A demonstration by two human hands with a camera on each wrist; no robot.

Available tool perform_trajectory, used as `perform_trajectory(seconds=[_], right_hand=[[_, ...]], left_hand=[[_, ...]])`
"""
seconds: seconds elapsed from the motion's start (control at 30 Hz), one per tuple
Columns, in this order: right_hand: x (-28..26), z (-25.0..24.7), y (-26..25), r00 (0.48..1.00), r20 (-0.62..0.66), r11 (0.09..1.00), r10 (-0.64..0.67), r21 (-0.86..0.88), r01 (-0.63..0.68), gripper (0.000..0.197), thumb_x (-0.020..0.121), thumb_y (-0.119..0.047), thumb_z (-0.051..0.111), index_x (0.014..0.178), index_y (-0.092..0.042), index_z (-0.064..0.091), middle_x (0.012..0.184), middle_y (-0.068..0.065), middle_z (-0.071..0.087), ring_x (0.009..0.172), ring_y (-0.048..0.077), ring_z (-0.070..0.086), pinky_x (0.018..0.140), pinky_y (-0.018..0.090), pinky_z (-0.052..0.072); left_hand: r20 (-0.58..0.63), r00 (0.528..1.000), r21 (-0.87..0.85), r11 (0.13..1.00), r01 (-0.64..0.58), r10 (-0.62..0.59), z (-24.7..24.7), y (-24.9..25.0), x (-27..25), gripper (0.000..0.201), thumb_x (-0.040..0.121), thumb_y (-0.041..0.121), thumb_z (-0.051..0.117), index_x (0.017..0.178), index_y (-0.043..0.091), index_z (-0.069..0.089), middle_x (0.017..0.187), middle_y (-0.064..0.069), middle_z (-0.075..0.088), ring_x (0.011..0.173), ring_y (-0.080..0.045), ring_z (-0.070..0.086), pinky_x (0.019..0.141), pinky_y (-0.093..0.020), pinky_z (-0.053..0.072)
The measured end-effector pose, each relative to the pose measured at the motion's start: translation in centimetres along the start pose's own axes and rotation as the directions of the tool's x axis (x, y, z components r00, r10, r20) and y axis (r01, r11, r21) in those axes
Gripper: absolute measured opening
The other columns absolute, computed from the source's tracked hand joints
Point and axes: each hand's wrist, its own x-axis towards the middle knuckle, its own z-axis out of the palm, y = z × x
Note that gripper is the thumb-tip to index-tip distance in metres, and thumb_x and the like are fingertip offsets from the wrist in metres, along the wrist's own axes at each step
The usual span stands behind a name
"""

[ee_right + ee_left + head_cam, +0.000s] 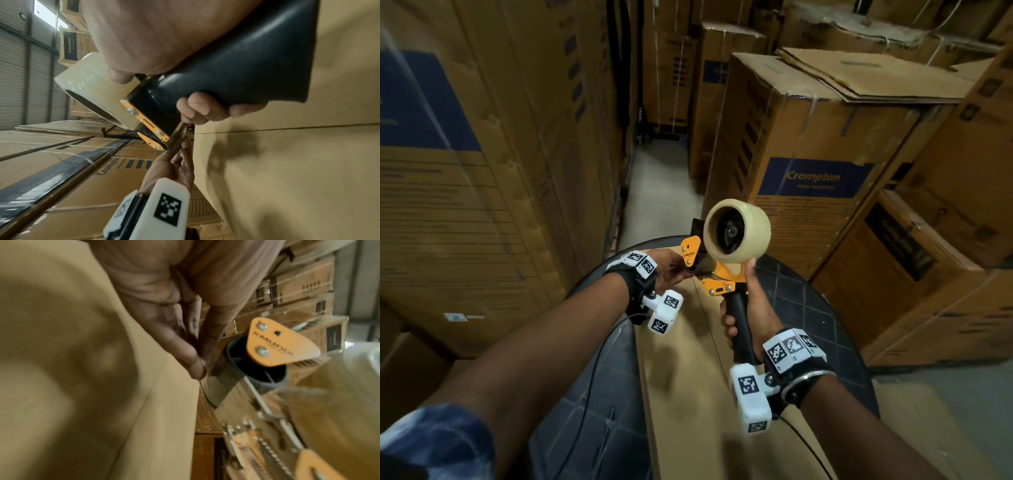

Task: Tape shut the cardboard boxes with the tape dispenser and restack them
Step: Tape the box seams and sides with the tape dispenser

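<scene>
My right hand [738, 317] grips the black handle of an orange tape dispenser [720, 286], held upright above a long cardboard box [688, 383]. Its thumb reaches up beside the pale tape roll [736, 233]. In the right wrist view its fingers [205, 108] wrap the handle [246, 65]. My left hand [681, 270] is at the dispenser's front end. In the left wrist view its thumb and fingers [191, 356] pinch together at the tape end beside the roller, under the orange side plate [275, 344]. The box's top flaps meet along a centre seam [287, 128].
The box lies on a round black table [815, 308]. Tall stacks of Crompton cartons [811, 154] stand close on the right, and another wall of cartons [482, 171] on the left. A narrow strip of floor [657, 192] runs ahead between them.
</scene>
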Motion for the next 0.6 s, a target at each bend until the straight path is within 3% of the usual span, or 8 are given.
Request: perform_trajectory(seconds=[0.1, 0.2, 0.23, 0.3, 0.37, 0.47, 0.53, 0.6], right_hand=[[1.1, 0.9, -0.5, 0.999, -0.048, 1.0, -0.023, -0.003, 0.023, 0.092, 0.072, -0.103, 0.022, 0.06, -0.016, 0.051, 0.054, 0.002, 0.041, 0.041, 0.014, 0.035, 0.046, 0.023, 0.029], [2.3, 2.1, -1.1, 0.996, -0.079, 0.999, -0.033, 0.027, 0.035, 0.089, 0.076, -0.099, 0.022, 0.064, -0.016, 0.053, 0.053, 0.0, 0.043, 0.04, 0.012, 0.037, 0.045, 0.023, 0.028], [2.8, 2.5, -1.3, 0.996, -0.09, 0.999, -0.029, 0.042, 0.033, 0.089, 0.077, -0.098, 0.022, 0.065, -0.016, 0.053, 0.053, 0.0, 0.043, 0.039, 0.011, 0.037, 0.044, 0.022, 0.028], [3.7, 3.0, -1.7, 0.994, -0.111, 0.999, -0.007, 0.044, 0.012, 0.09, 0.076, -0.1, 0.023, 0.064, -0.015, 0.052, 0.054, 0.001, 0.043, 0.04, 0.012, 0.038, 0.044, 0.022, 0.03], [4.5, 3.4, -1.9, 0.991, -0.135, 0.999, -0.002, 0.038, 0.007, 0.092, 0.074, -0.102, 0.022, 0.063, -0.014, 0.051, 0.055, 0.003, 0.042, 0.041, 0.013, 0.038, 0.044, 0.023, 0.032], [5.0, 3.7, -2.2, 0.984, -0.179, 1.0, -0.002, 0.03, 0.007, 0.091, 0.074, -0.102, 0.021, 0.063, -0.015, 0.049, 0.056, 0.002, 0.041, 0.042, 0.013, 0.036, 0.047, 0.024, 0.031], [5.2, 3.7, -2.4, 0.981, -0.196, 1.0, 0.003, 0.026, 0.002, 0.089, 0.074, -0.101, 0.022, 0.062, -0.016, 0.049, 0.056, 0.001, 0.041, 0.041, 0.012, 0.037, 0.047, 0.023, 0.03], [5.3, 3.5, -2.6, 0.977, -0.215, 1.0, 0.001, 0.017, 0.003, 0.088, 0.074, -0.1, 0.024, 0.062, -0.016, 0.048, 0.056, 0.001, 0.041, 0.041, 0.012, 0.037, 0.046, 0.022, 0.031]], left_hand=[[-0.039, 0.996, 0.266, 0.962, -0.066, 0.079, -1.2, 1.7, 2.8, 0.022, 0.095, -0.003, 0.051, 0.075, 0.005, 0.054, 0.054, -0.003, 0.064, 0.071, -0.025, 0.061, 0.062, -0.026, 0.053], [-0.058, 0.982, 0.529, 0.84, -0.12, 0.177, -1.9, 3.5, 5.3, 0.015, 0.098, 0.017, 0.055, 0.093, 0.005, 0.062, 0.086, -0.009, 0.06, 0.087, -0.027, 0.055, 0.076, -0.029, 0.045], [-0.078, 0.968, 0.656, 0.743, -0.132, 0.241, -2.2, 4.0, 6.4, 0.02, 0.098, 0.024, 0.054, 0.098, 0.007, 0.064, 0.096, -0.011, 0.063, 0.089, -0.028, 0.057, 0.077, -0.028, 0.044], [-0.136, 0.948, 0.701, 0.704, -0.113, 0.288, -2.6, 4.8, 9.4, 0.022, 0.095, 0.027, 0.055, 0.088, 0.009, 0.064, 0.115, -0.012, 0.067, 0.094, -0.03, 0.06, 0.079, -0.03, 0.044], [-0.128, 0.938, 0.698, 0.701, -0.147, 0.323, -2.5, 5.6, 10.8, 0.018, 0.092, 0.027, 0.057, 0.079, 0.017, 0.065, 0.111, -0.013, 0.068, 0.093, -0.032, 0.062, 0.078, -0.03, 0.045], [-0.03, 0.95, 0.743, 0.643, -0.188, 0.312, -2.2, 6.7, 11.6, 0.029, 0.092, 0.025, 0.058, 0.064, 0.019, 0.053, 0.08, -0.007, 0.063, 0.078, -0.031, 0.063, 0.072, -0.03, 0.047], [0.021, 0.945, 0.802, 0.559, -0.211, 0.326, -1.8, 7.2, 12.0, 0.02, 0.09, 0.02, 0.06, 0.072, 0.011, 0.064, 0.075, -0.006, 0.064, 0.075, -0.029, 0.065, 0.066, -0.027, 0.045], [0.084, 0.917, 0.896, 0.373, -0.241, 0.39, -0.9, 7.7, 12.9, 0.015, 0.091, 0.018, 0.061, 0.086, 0.011, 0.073, 0.089, -0.009, 0.071, 0.082, -0.03, 0.067, 0.067, -0.027, 0.045]])
